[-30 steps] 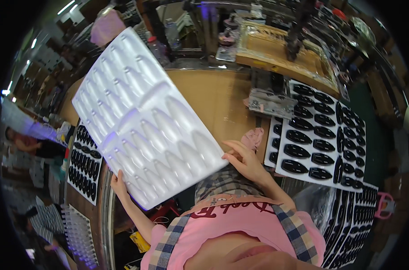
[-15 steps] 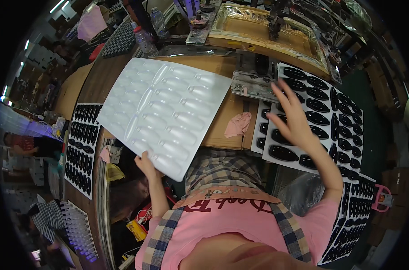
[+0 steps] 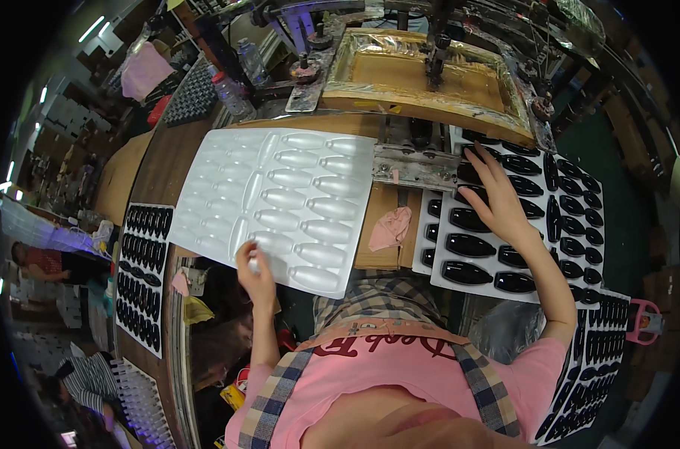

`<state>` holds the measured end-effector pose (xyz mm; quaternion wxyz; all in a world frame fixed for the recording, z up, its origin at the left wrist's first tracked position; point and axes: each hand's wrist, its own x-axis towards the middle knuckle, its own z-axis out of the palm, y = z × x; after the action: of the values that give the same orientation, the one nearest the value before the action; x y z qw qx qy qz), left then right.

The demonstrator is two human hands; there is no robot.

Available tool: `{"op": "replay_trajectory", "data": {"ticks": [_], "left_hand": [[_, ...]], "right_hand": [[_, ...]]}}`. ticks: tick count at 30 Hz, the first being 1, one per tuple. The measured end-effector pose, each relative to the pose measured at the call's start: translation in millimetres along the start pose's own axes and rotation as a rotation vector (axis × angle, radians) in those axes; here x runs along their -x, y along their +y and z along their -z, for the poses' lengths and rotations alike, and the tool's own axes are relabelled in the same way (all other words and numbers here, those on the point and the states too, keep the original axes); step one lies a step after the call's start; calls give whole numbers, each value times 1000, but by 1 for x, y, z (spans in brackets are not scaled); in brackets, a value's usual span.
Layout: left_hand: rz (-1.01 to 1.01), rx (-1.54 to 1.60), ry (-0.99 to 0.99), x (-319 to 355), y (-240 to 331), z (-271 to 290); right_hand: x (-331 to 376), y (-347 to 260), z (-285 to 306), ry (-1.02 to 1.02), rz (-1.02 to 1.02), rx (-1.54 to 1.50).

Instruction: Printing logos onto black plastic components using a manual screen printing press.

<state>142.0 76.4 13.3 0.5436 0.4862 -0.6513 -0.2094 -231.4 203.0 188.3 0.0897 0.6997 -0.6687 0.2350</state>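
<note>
Left hand pinches the near edge of the white blister tray, likely light and floppy, while right hand lies spread on the black-part tray.

A white moulded blister tray, empty, with rows of oval pockets, lies flat across the middle of the desk, its near edge overhanging the front. A white tray of glossy black oval pieces covers the desk's right end. Another filled tray sits at the left edge.
</note>
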Motion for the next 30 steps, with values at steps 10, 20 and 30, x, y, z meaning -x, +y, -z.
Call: {"op": "replay_trajectory", "data": {"ticks": [10, 20, 30], "left_hand": [[-646, -361, -953, -77, 12, -94], [-558, -343, -743, -76, 11, -136], [-483, -320, -577, -75, 5, -145]], "right_hand": [[37, -19, 26, -65, -127, -133], [70, -42, 16, -451, -269, -4], [80, -46, 4, -563, -363, 77]]}}
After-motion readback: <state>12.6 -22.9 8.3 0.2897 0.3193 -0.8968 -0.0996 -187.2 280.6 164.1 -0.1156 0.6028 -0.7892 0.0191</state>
